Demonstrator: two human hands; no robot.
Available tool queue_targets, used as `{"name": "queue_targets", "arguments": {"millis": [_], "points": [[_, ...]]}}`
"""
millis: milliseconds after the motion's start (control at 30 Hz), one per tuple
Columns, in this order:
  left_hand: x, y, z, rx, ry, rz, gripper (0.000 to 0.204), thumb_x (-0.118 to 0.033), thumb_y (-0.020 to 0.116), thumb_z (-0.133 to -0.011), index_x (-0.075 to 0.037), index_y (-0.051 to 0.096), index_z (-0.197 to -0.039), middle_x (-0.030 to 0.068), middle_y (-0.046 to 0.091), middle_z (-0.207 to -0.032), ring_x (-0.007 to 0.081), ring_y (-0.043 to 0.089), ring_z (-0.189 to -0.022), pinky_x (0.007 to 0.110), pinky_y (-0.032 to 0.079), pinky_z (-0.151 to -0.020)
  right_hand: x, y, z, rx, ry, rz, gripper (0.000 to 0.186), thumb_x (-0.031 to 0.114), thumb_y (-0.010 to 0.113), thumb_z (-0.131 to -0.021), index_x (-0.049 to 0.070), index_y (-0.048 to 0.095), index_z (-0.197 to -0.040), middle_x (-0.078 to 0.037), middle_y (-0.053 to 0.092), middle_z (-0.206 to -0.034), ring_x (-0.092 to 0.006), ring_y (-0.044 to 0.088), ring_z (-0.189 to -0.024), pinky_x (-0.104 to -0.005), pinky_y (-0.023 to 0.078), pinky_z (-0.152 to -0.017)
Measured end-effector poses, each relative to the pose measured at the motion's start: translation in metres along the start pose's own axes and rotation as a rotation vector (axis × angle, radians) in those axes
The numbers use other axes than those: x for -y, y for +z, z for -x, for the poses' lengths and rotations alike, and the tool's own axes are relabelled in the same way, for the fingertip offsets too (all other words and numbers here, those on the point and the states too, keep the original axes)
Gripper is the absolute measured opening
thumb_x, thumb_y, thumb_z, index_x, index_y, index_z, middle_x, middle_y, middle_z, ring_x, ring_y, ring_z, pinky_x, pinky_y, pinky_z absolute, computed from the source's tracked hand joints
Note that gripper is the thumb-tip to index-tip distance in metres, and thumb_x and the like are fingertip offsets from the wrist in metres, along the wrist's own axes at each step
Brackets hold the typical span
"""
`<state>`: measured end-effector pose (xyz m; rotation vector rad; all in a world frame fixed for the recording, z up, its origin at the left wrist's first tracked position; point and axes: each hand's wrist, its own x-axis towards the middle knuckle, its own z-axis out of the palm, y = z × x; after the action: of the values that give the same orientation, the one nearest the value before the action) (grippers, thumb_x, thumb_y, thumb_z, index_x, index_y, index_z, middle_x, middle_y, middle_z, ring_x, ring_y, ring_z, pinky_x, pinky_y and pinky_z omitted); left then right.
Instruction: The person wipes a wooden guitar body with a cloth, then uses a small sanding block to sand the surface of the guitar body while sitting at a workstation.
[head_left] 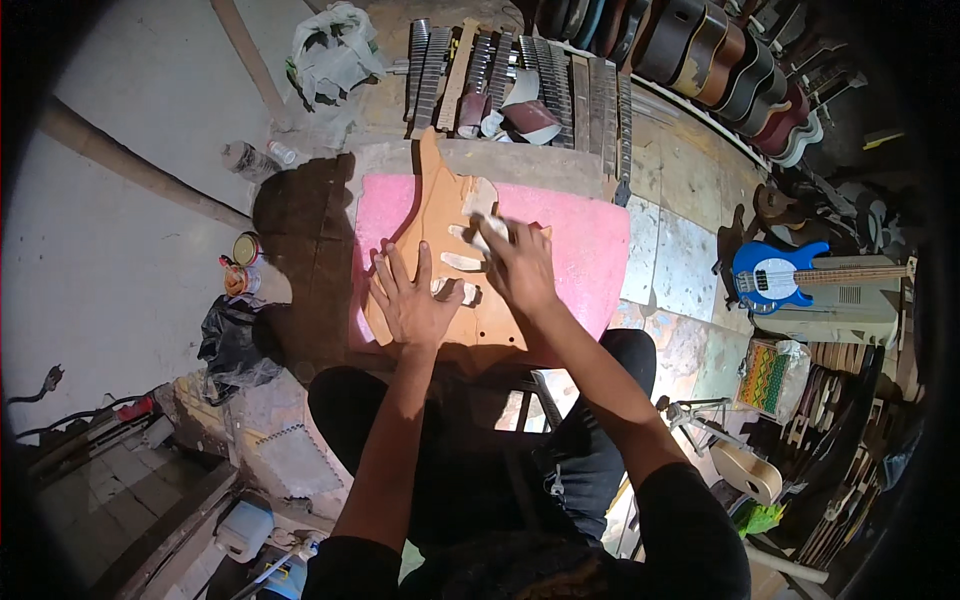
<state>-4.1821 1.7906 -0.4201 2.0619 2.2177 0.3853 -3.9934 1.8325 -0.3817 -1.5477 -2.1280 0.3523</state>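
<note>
Bare orange-tan wood — an unfinished electric guitar body (440, 250) lying flat on the pink foam pad (590, 250) — looks stiff, fairly heavy and scratch-prone, best gripped by its edges; the left hand (410, 300) presses it open-palmed, the right hand (520, 265) closes on a pale sanding pad (487, 232).

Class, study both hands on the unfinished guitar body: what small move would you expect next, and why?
Probably a short rubbing stroke along the wood. The right hand presses a pale pad onto the guitar body, while the left hand lies flat, steadying it on the pink mat.
</note>
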Motion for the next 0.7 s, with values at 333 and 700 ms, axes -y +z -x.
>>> {"name": "queue_targets", "arguments": {"millis": [333, 700], "points": [[-0.004, -0.007, -0.001, 0.029, -0.003, 0.002, 0.086, -0.057, 0.069, -0.077, -0.024, 0.041, -0.151, 0.0232, 0.021, -0.16, 0.0442, 0.018, -0.147, 0.065, 0.017, -0.115, -0.003, -0.001, 0.028, -0.013, -0.044, -0.056, 0.059, 0.014, 0.072, -0.08, 0.017, 0.058, -0.137, -0.017, 0.057, -0.126, -0.0348, 0.052, -0.111, -0.0471, 0.04, -0.094], [-0.002, -0.001, -0.001, 0.008, -0.003, -0.019, 0.087, -0.061, 0.068, -0.075, -0.026, 0.043, -0.15, 0.0227, 0.022, -0.16, 0.0451, 0.019, -0.147, 0.064, 0.016, -0.116, -0.011, -0.011, 0.061, 0.054, 0.048, -0.07, 0.059, 0.013, 0.071, -0.08, 0.018, 0.059, -0.137, -0.017, 0.056, -0.129, -0.0353, 0.054, -0.112, -0.0474, 0.04, -0.096]]}}
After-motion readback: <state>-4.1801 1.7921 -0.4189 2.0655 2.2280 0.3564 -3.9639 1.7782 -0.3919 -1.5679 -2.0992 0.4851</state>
